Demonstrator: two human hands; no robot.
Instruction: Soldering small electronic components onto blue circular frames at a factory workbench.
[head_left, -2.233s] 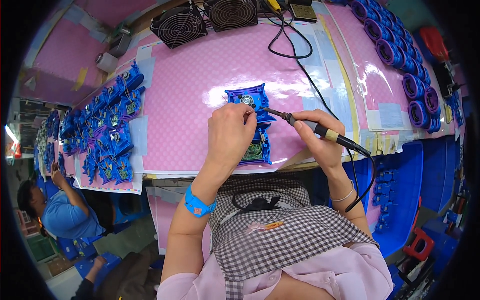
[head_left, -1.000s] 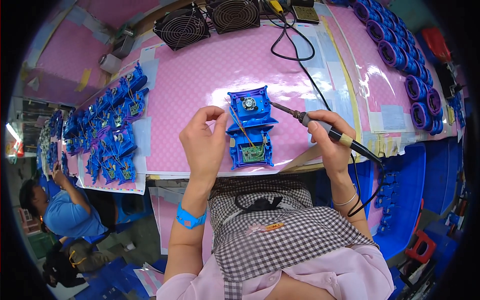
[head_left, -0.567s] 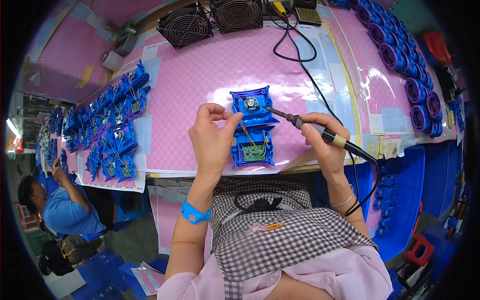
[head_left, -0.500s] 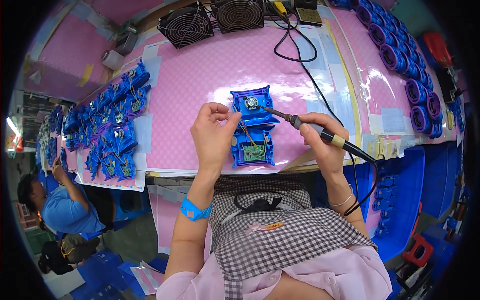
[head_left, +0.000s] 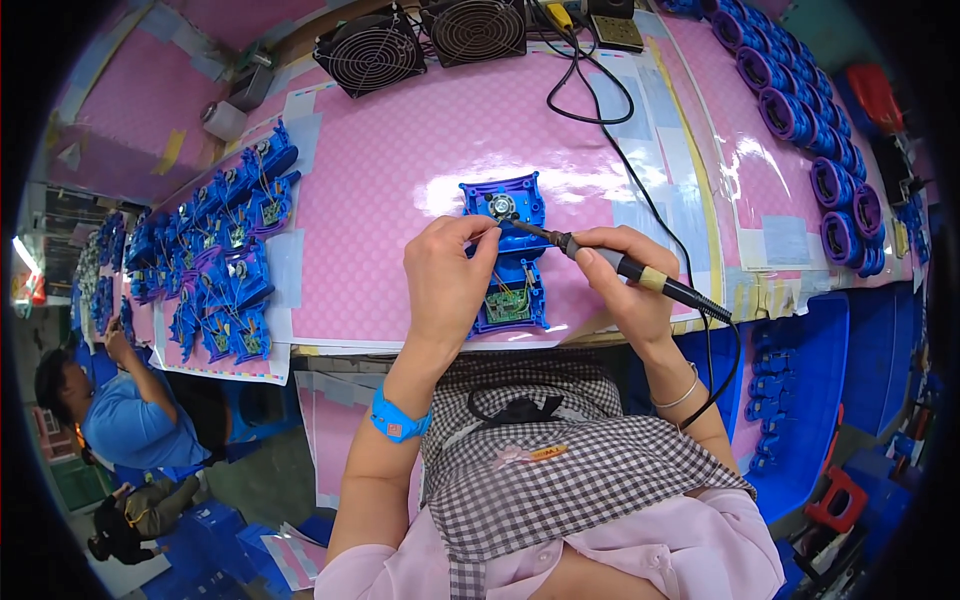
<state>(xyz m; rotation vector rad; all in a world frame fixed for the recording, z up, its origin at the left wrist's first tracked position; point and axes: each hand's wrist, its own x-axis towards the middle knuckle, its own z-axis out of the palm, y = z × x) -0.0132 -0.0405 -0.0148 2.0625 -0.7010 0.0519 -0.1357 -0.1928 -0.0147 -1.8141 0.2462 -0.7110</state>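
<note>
Where a round speaker (head_left: 502, 206) sits in the far half of an opened blue casing (head_left: 540, 306) on the desk (head_left: 370, 190), the left hand (head_left: 445, 275) is the nearer one, its fingertips just on the speaker's near side; they seem to pinch a thin wire, mostly hidden. From the near right, the right hand (head_left: 632, 288) grips a soldering iron (head_left: 654, 280), whose long axis slants far and left, its tip beside the speaker's near edge, though contact cannot be told. The casing's halves line up near to far.
</note>
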